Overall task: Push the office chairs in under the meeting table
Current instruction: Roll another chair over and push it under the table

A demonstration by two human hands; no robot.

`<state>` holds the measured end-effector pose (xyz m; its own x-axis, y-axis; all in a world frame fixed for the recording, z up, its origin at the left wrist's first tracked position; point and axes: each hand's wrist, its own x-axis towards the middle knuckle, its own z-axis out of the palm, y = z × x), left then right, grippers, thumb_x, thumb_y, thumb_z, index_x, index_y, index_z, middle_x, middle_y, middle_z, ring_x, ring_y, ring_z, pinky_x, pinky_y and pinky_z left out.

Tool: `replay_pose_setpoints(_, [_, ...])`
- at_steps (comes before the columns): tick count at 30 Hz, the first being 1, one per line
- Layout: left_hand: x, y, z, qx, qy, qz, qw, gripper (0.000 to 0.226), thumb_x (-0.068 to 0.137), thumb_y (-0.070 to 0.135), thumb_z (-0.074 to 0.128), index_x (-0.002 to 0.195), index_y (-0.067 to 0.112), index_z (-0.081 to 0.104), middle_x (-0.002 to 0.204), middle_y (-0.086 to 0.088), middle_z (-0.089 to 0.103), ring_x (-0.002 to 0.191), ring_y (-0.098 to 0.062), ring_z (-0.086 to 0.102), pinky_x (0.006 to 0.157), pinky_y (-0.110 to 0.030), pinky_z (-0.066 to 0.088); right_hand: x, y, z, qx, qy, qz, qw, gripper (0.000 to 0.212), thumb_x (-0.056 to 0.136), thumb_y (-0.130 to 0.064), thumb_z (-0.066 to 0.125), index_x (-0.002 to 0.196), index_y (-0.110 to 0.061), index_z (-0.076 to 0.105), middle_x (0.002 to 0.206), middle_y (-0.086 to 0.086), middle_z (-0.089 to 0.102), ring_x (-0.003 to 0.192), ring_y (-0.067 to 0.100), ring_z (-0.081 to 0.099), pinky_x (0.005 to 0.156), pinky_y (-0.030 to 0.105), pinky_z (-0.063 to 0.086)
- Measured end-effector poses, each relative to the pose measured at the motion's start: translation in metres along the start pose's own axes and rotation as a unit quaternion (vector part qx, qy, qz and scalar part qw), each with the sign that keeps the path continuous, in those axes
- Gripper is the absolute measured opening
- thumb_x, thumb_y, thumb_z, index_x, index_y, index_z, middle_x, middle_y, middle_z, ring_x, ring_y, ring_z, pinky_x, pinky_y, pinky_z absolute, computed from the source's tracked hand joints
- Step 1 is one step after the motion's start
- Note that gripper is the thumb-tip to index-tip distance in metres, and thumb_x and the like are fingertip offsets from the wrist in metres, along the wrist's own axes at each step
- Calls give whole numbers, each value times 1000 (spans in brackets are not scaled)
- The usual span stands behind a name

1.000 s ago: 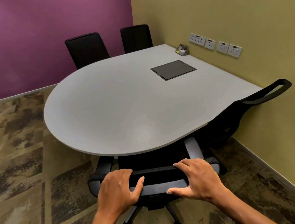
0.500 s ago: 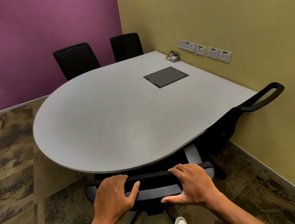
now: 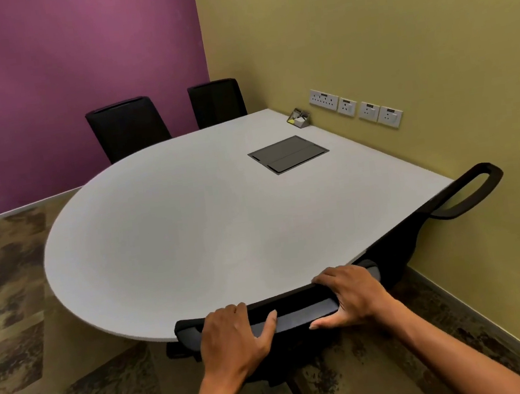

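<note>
Mesh chair back point(image 3: 299, 313) against rounded tabletop point(image 3: 191, 231)

Grey table point(image 3: 191, 231), black chairs point(image 3: 127, 128), purple wall point(image 3: 57, 74) (other wall point(image 3: 395, 32) olive), brown mottled carpet point(image 3: 10, 309).

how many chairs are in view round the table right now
4. Two black chairs stand at the far side by the purple wall, one on the left and one on the right. One is at the right by the yellow wall. Both hands grip the nearest. Others may be hidden.
</note>
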<state>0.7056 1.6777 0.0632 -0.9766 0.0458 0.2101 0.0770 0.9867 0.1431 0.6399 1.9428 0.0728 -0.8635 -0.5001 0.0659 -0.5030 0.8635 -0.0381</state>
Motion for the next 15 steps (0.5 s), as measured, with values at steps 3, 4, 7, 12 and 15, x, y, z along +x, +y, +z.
replay_pose_setpoints(3, [10,-3,1,6,-17,-2,1000,75,87,82,26,78,19,67,71,4,66,66,-15,60,69,-33,52,5,4,3,2,14,-11,1000,102,61,-104,35,117,-24,65,101,-6,70,86,17,65,77,35,56])
replay_pose_setpoints(4, [10,-3,3,7,-16,5,1000,75,87,82,27,76,18,66,69,3,65,65,-15,60,68,-33,52,4,6,4,5,20,-12,1000,102,62,-103,35,117,-23,65,102,-6,71,87,17,66,77,35,56])
replay_pose_setpoints(7, [9,3,5,14,-20,14,1000,80,87,82,22,76,16,66,70,1,65,65,-17,59,68,-34,51,2,12,5,0,36,-17,999,102,63,-103,37,117,-21,67,103,-5,72,88,18,67,77,34,57])
replay_pose_setpoints(12, [14,24,7,21,-30,5,999,92,85,85,6,90,15,66,85,-3,68,78,-21,61,76,-37,49,7,34,-5,-17,10,-13,1000,106,62,-104,33,115,-18,66,106,-2,71,93,20,67,80,34,56])
replay_pose_setpoints(15, [18,37,10,17,-35,9,999,93,85,85,8,93,13,66,88,-6,68,80,-24,61,76,-39,50,10,48,-5,-22,-14,-4,1000,110,61,-104,29,122,-19,62,116,-2,68,101,19,63,87,33,53])
